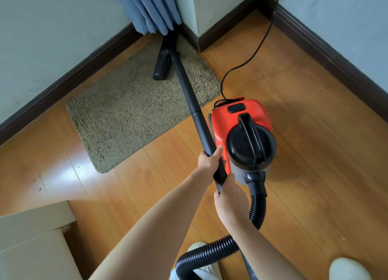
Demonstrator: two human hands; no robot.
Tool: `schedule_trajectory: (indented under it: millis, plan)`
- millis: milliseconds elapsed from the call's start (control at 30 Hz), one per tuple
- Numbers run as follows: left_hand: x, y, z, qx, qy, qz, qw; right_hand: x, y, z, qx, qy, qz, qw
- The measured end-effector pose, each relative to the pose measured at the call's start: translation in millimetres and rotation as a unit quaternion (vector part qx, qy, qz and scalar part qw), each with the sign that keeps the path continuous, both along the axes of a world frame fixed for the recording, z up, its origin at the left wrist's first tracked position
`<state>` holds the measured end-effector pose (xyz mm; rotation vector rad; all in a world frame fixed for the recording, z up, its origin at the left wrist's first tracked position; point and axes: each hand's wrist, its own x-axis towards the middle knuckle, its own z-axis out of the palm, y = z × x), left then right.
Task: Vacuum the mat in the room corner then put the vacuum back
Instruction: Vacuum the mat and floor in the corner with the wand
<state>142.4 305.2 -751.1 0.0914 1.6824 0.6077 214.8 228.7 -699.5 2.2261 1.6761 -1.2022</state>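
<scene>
A beige shaggy mat (130, 111) lies on the wooden floor in the room corner, along the left wall. The vacuum's black floor nozzle (162, 66) rests on the mat's far end near the curtain. A long black wand (190, 99) runs from the nozzle back to me. My left hand (210, 159) grips the wand higher up, and my right hand (227, 197) grips it just below, near the hose end. The red and black vacuum body (241, 130) stands on the floor right of the wand. Its ribbed black hose (257, 211) loops down toward my feet.
A black power cord (262, 42) runs from the vacuum up along the right wall. Blue curtains (151, 8) hang in the corner. Dark baseboards (63, 84) line the walls. A pale furniture edge (35, 244) sits bottom left. My white shoes (348, 269) are at the bottom.
</scene>
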Motion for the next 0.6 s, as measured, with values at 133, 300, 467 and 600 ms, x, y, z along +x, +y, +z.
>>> schedule_trajectory:
  millis: [133,300,467,600]
  plan:
    - [18,-21,9,-0.006,-0.009,-0.011,1.0,17,-20,11,-0.013,-0.013,0.005,1.0]
    - [35,-44,25,-0.008,-0.028,-0.002,1.0,33,-39,28,-0.034,-0.016,0.008,0.999]
    - [58,-55,38,-0.01,-0.024,-0.027,0.999,56,-49,40,-0.045,-0.012,0.004,0.999]
    - [76,-61,45,-0.004,-0.034,-0.022,0.999,77,-54,47,-0.047,-0.012,0.01,0.999]
